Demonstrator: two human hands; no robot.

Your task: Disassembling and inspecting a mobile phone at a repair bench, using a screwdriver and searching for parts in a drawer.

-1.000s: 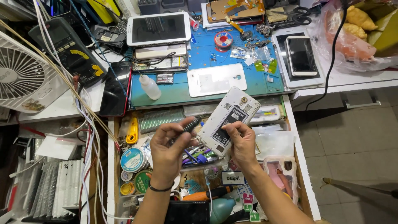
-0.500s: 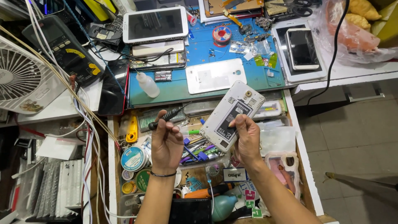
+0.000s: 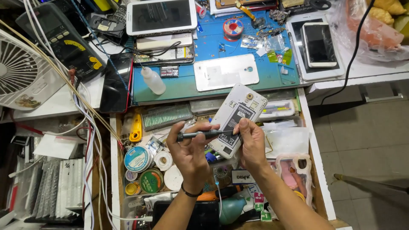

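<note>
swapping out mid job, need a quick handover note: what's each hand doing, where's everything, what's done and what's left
Left hand: holds a thin dark pen-shaped tool, tip against the phone.
Right hand: grips the white phone with its back cover off, battery showing, above the open drawer.
Done: a white back cover lies on the blue mat.
Left: battery is in place, not yet lifted.

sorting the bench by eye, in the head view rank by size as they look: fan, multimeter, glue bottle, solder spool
1. fan, though cut off by the left edge
2. multimeter
3. glue bottle
4. solder spool
All sit about as far from the camera, so the order looks sound.
</note>
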